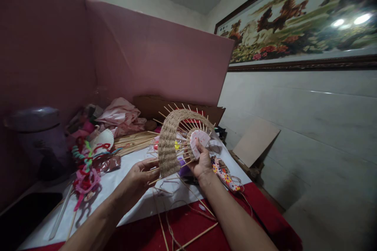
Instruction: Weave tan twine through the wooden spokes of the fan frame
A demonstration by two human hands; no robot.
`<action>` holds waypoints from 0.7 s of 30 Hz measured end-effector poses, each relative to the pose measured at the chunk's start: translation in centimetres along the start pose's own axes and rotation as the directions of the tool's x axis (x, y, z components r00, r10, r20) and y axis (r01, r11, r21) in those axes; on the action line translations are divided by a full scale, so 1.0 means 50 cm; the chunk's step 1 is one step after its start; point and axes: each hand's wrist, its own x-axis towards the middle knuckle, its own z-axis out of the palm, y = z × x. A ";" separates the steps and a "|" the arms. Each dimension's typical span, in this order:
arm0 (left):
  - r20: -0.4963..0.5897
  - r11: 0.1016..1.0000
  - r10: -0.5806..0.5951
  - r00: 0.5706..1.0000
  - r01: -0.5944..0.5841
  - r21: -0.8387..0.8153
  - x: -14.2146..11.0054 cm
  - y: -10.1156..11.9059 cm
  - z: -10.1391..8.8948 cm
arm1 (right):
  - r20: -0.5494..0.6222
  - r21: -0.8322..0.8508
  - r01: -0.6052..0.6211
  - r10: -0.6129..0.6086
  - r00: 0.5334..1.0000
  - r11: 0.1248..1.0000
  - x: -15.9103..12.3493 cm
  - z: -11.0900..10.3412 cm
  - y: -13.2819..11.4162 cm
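A half-round woven fan [169, 145] of tan cord on thin wooden sticks is held up above the table, its stick ends poking out past the outer rim. My right hand [202, 162] grips its pale pink, dotted centre piece [195, 141], thumb on the front and the other fingers mostly hidden behind. At the fan's lower left end, my left hand [146, 172] has its fingers closed about the stick ends and the edge of the woven band. Between band and centre, bare sticks show with gaps.
Loose sticks and cord [194, 239] lie on the red cloth [132, 235]. A bundle of sticks [129, 144], colourful fuzzy craft pieces [85, 176] and pink fabric [120, 111] sit left. A flowered cloth item [224, 174] lies right. A large lidded container [37, 141] stands far left.
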 end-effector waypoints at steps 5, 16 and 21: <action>-0.041 0.995 -0.005 0.999 0.009 0.104 0.002 -0.002 -0.001 | -0.030 -0.018 0.006 -0.007 1.000 1.000 0.006 -0.005 -0.001; 0.037 0.984 -0.011 0.999 0.004 0.178 0.014 -0.016 -0.018 | -0.011 -0.036 0.036 -0.036 0.999 0.999 -0.005 0.008 -0.002; 0.018 0.980 -0.021 1.000 0.017 0.197 0.011 -0.014 -0.013 | 0.001 -0.015 0.041 -0.041 0.999 0.999 -0.006 0.012 -0.004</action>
